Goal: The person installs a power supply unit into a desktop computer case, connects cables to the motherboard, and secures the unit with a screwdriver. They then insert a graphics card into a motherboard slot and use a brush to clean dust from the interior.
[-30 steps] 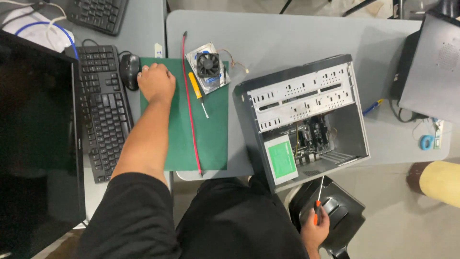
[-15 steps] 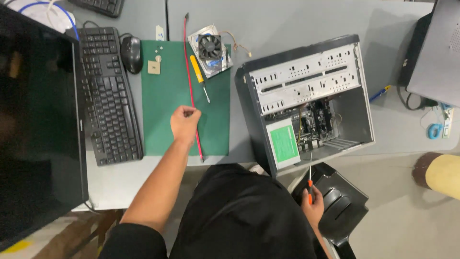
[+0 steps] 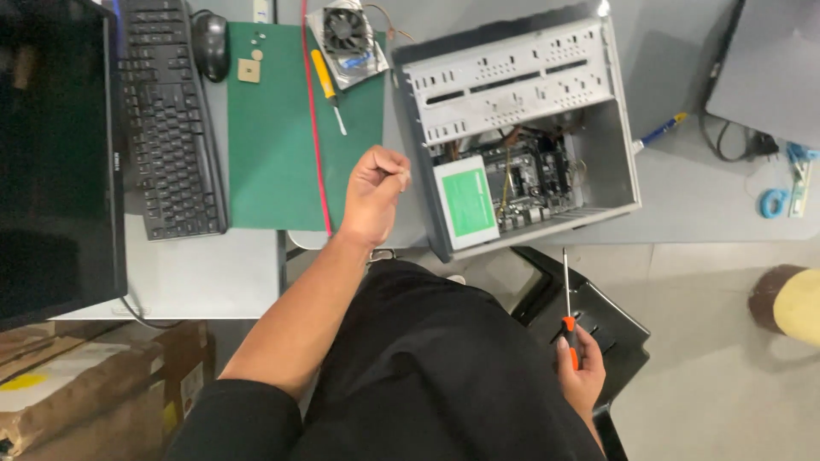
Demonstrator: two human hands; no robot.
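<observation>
My left hand (image 3: 374,192) is closed in a loose fist above the table edge, between the green mat (image 3: 282,128) and the open computer case (image 3: 521,128); whether it holds anything small I cannot tell. My right hand (image 3: 579,371) hangs low beside my lap, gripping an orange-handled screwdriver (image 3: 567,307) with its shaft pointing up. The case lies on its side, showing the motherboard (image 3: 530,175) and a green-labelled drive (image 3: 467,203). A yellow screwdriver (image 3: 325,82) and a red cable (image 3: 314,119) lie on the mat.
A cooler fan (image 3: 346,30) sits at the mat's far edge. A keyboard (image 3: 166,128), a mouse (image 3: 211,43) and a dark monitor (image 3: 51,162) are at the left. A black stool (image 3: 589,316) stands below the case. Cardboard boxes (image 3: 77,384) lie on the floor at left.
My left hand has pulled back from the mat's far left corner toward me and to the right, ending near the case's front. My right hand has kept the screwdriver low.
</observation>
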